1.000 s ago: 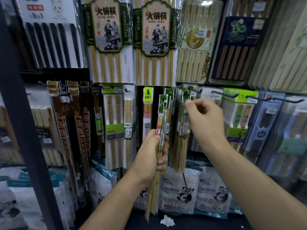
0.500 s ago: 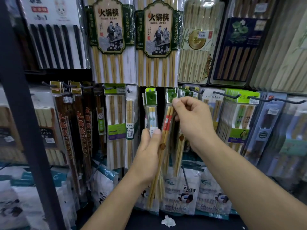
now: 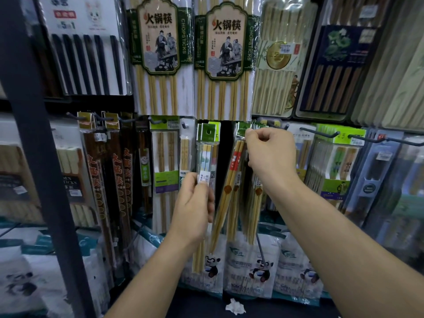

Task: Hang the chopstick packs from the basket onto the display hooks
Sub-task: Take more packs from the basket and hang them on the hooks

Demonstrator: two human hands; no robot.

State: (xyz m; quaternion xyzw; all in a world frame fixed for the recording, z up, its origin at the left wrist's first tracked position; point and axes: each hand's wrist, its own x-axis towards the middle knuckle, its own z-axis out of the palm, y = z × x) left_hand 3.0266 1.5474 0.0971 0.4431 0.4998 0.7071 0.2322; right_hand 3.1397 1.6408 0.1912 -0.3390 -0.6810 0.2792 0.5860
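The person stands right up against the chopstick wall with both arms raised. The right hand (image 3: 270,157) is up at the lower row of pegs, fingers curled in, thumb and forefinger pinching the green header card of a red-banded chopstick pack (image 3: 232,171). That header sits beside the tip of a dark display hook (image 3: 277,126); whether the hole is over the wire I cannot tell, the knuckles cover it. The pack hangs tilted, its lower end swung towards the left hand.

The left hand (image 3: 195,207) is lower and just beside it, gripping a bunch of chopstick packs (image 3: 206,154) upright, thumb and fingertips closed on them at the white price sticker. Their green headers with the round hang hole stand clear above the hand, touching no hook.

More packs of the same kind (image 3: 255,203) dangle behind the right wrist. Above hang two tall hot-pot chopstick packs (image 3: 160,53) with green labels, and a pack of black chopsticks (image 3: 87,60) further left. Below are panda-printed bags (image 3: 259,267), and a crumpled white scrap (image 3: 234,306) lies on the dark ledge in front of them. A dark shelf post (image 3: 34,145) slants down the left side
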